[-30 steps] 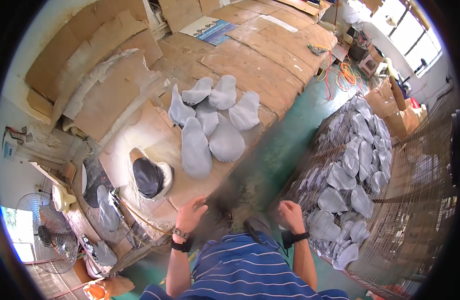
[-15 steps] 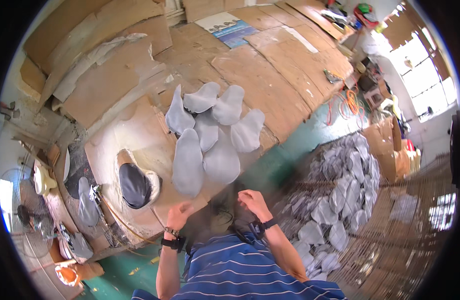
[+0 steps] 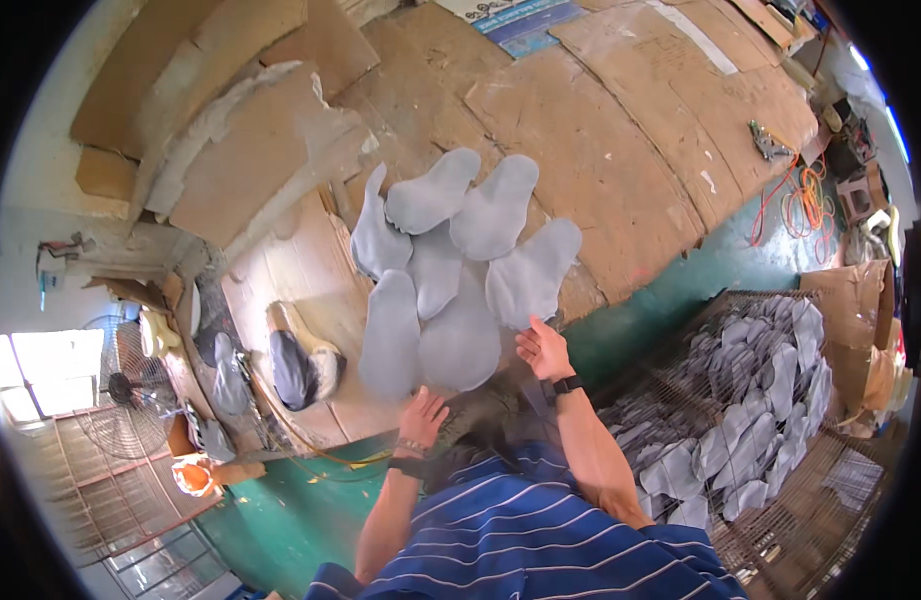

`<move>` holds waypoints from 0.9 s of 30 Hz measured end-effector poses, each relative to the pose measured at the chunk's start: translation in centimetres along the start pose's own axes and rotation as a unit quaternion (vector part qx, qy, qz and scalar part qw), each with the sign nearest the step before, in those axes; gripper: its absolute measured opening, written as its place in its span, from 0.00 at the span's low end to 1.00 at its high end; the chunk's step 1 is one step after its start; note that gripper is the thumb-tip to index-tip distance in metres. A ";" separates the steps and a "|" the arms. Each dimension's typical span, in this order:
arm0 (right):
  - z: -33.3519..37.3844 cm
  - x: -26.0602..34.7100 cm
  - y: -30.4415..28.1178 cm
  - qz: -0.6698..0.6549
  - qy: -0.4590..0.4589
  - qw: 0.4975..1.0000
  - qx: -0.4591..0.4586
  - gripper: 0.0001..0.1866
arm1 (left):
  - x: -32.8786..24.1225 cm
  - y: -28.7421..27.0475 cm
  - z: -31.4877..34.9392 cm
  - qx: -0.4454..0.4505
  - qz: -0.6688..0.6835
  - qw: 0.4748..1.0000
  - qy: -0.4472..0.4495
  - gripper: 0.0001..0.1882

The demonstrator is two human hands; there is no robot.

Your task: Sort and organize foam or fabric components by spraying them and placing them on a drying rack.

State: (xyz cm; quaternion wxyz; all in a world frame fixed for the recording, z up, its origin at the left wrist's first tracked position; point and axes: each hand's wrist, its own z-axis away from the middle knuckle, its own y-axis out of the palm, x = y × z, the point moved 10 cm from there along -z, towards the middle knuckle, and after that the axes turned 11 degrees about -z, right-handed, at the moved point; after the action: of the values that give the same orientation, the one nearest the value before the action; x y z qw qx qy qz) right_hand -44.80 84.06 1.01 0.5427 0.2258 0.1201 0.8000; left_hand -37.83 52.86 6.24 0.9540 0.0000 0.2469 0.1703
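Several grey, pear-shaped pieces with smooth, curved surfaces lie in a loose cluster on the cardboard-covered table; some overlap. My right hand (image 3: 544, 352) reaches to the near edge of the rightmost grey piece (image 3: 534, 272). Its index finger points up at that edge, seemingly touching it, and nothing is visibly gripped. At the table's near edge, my left hand (image 3: 422, 416) is held with fingers apart and empty. It is just below the lower left grey piece (image 3: 391, 340). Beside that lies the broad lower middle piece (image 3: 462, 335). A dark wristband shows on each wrist.
A dark padded form (image 3: 294, 370) in a cream shell stands left on the table. A wire rack (image 3: 771, 545) heaped with grey pieces (image 3: 741, 400) is at the right. Farther left are a fan (image 3: 126, 385) and a hose. An orange cord (image 3: 809, 205) lies beyond the table's right side.
My right hand has moved forward to the rightmost grey piece. My left hand has opened from a loose curl near the table edge. The whole view has shifted, and the grey cluster keeps its layout.
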 end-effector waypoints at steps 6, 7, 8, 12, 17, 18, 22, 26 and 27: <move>1.4 2.5 1.0 0.041 -0.048 0.997 -0.033 0.10 | -0.5 1.0 -3.2 -0.068 0.088 0.994 0.012 0.28; 2.4 3.4 1.7 0.048 -0.065 0.997 -0.015 0.09 | -0.6 0.4 -3.5 -0.072 0.113 0.990 0.037 0.25; 3.4 4.1 2.4 0.057 -0.082 0.995 0.003 0.09 | -0.5 -0.2 -3.6 -0.077 0.138 0.986 0.061 0.23; 7.2 7.5 1.3 0.070 -0.097 0.992 0.028 0.05 | -1.9 2.2 -2.1 -0.162 0.081 0.978 0.101 0.31; 10.9 8.4 0.4 0.115 -0.121 0.985 0.054 0.06 | -1.5 0.2 -3.4 -0.202 0.103 0.969 0.099 0.37; 11.9 8.4 0.8 0.122 -0.129 0.982 0.059 0.06 | -1.6 -0.4 -3.4 -0.217 0.120 0.964 0.100 0.36; 17.0 9.1 0.8 0.117 -0.210 0.969 0.052 0.07 | -3.2 0.9 -1.7 -0.160 0.160 0.970 0.088 0.29; 21.5 7.5 -1.1 0.073 -0.267 0.961 0.025 0.08 | -7.7 1.4 3.1 -0.117 0.139 0.978 0.100 0.21; 22.4 6.7 -1.3 0.071 -0.271 0.960 0.023 0.08 | -8.9 0.8 4.5 -0.117 0.148 0.975 0.117 0.21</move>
State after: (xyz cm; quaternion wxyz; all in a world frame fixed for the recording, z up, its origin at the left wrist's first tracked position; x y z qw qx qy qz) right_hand -34.83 89.52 21.45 0.4918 0.4544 -0.0296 0.7421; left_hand -43.29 51.04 14.47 0.8760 -0.0952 0.3328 0.3360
